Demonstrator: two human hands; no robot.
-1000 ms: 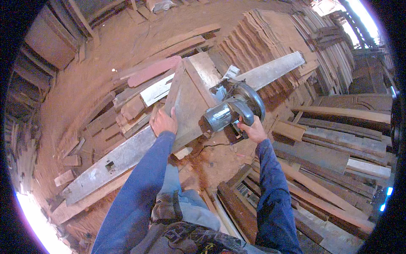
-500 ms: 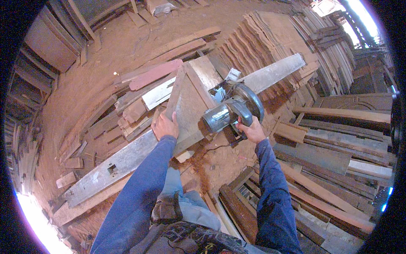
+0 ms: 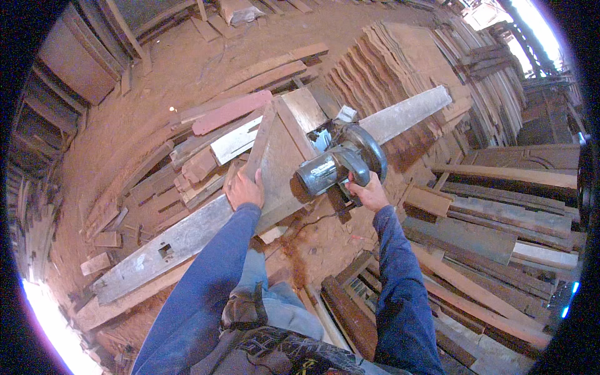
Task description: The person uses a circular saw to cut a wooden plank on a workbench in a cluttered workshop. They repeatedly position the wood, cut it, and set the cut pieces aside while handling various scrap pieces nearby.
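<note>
My right hand is wrapped round the rear handle of a dark circular saw. The saw sits on a wide brown board, toward its right end. Its blade is hidden under the guard and body. My left hand presses on the board's left side, fingers spread over a wooden strip that runs along its edge. Beneath the board lies a long grey plank, which sticks out to the lower left and the upper right.
Scrap pieces, a reddish board and a white piece lie beyond the plank. At the upper right stands a stack of wavy-edged boards. Long timbers spread along my right. A dark cable hangs below the saw.
The saw and my right hand have shifted slightly to the left on the board. My left hand stays in nearly the same place.
</note>
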